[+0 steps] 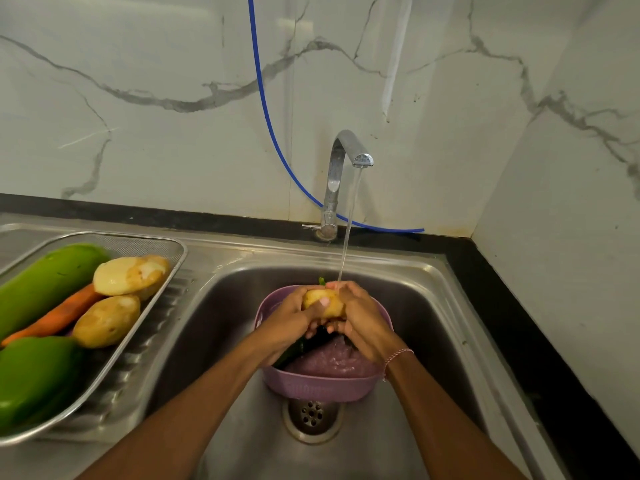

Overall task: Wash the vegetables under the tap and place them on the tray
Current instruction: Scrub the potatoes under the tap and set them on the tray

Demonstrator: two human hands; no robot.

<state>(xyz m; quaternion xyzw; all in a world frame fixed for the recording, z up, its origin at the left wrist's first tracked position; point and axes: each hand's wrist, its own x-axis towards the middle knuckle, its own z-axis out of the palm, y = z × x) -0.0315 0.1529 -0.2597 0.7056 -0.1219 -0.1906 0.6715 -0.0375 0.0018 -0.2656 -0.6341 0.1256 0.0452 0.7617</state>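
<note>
A potato (pixel 323 303) is held between both hands under running water (pixel 347 233) from a chrome tap (pixel 341 174) at a steel sink (pixel 426 306). The left hand (pixel 291 320) is wrapped around the potato's left side, its thumb laid across the front; the right hand (pixel 360 320) is closed on the right side, so that each grip is clamped on the potato. A pink-and-white thread (pixel 398 355) is worn on the right wrist. The stream is seen striking the fingers of the right hand at the top of the potato.

Directly below the hands, a purple basin (pixel 311 389) is set in the sink, just behind the drain (pixel 311 415). Water is pooled inside it, and dark green vegetables (pixel 294 351) are partly seen there under the hands; what kind they are cannot be told.

To the left, on the ribbed draining board (pixel 166 306), a mesh tray (pixel 145 242) is loaded with produce: two potatoes (pixel 130 275) toward its right side, one behind the other, a carrot (pixel 59 315) lying slantwise beside them, and two large green vegetables (pixel 45 282), one at the back left and one at the front left.

Behind the sink, a marble-patterned wall (pixel 156 98) is crossed by a blue hose (pixel 268 112), which is run down past the tap's base and along the black bench (pixel 502 271) edge.
</note>
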